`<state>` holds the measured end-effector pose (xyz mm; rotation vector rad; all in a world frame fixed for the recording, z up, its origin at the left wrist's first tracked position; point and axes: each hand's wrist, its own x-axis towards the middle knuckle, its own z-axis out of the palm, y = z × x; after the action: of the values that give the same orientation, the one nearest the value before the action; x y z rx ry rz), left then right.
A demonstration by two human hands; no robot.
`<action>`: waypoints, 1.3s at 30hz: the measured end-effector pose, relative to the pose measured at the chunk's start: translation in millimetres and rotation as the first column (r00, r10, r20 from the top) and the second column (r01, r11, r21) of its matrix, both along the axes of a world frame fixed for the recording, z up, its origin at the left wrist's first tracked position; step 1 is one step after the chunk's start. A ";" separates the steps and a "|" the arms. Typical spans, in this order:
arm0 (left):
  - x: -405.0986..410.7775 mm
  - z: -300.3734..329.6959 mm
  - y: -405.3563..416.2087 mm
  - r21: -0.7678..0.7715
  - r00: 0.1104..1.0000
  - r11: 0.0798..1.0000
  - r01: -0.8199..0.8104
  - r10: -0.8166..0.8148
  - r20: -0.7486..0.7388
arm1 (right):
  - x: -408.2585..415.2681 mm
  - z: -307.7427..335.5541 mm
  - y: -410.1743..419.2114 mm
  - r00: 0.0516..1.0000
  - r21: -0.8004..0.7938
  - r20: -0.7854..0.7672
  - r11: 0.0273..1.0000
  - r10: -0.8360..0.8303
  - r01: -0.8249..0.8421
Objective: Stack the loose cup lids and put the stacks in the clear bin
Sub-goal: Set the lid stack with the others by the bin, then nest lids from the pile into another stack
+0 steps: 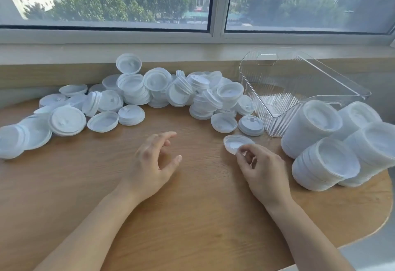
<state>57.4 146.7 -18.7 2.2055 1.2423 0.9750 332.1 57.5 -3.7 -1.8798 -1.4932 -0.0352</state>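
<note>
I see the right hand [259, 169] pinching one white cup lid [236, 143] by its near rim, thumb and fingertips curled on it, lid tilted just above the wooden table [203, 206]. Left hand [152, 165] holds nothing, fingers loosely spread, well apart to the left of the grip. Loose lid pile [136, 97] lies beyond both hands. Clear bin [299, 91] sits beyond-right of the grip; finished lid stacks [333, 142] just right of it.
</note>
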 end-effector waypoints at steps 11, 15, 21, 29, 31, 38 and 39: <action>-44.6 7.4 39.7 -0.077 0.994 0.996 -0.051 0.058 0.092 | -82.7 -2.6 88.3 0.838 -0.015 -0.069 0.839 0.541 -0.544; -47.6 11.9 58.2 -0.078 0.994 0.993 -0.091 0.095 0.048 | -92.7 -3.0 122.6 0.820 -0.030 -0.084 0.821 0.566 -0.569; -46.3 11.2 71.9 -0.088 0.996 0.992 -0.089 0.090 0.009 | -86.9 -4.8 134.3 0.790 -0.053 -0.159 0.794 0.592 -0.606; -49.2 5.5 77.5 -0.127 0.995 0.987 -0.104 0.102 -0.020 | -86.0 -4.2 136.9 0.791 -0.074 -0.116 0.789 0.601 -0.610; -48.5 5.1 77.9 -0.123 0.993 0.986 -0.114 0.111 -0.028 | -78.0 1.4 136.2 0.855 -0.008 -0.089 0.858 0.512 -0.514; -49.0 6.5 76.4 -0.130 0.991 0.983 -0.126 0.120 -0.055 | -38.3 20.6 131.8 0.997 0.051 0.072 0.999 0.015 -0.019; -49.2 6.5 76.2 -0.134 0.991 0.983 -0.127 0.121 -0.054 | -33.4 20.5 130.8 0.997 -0.002 0.079 1.000 0.008 -0.008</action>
<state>8.3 222.9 -12.1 2.0760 1.4374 0.8623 298.8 188.3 16.8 -1.8930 -1.5537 -0.1058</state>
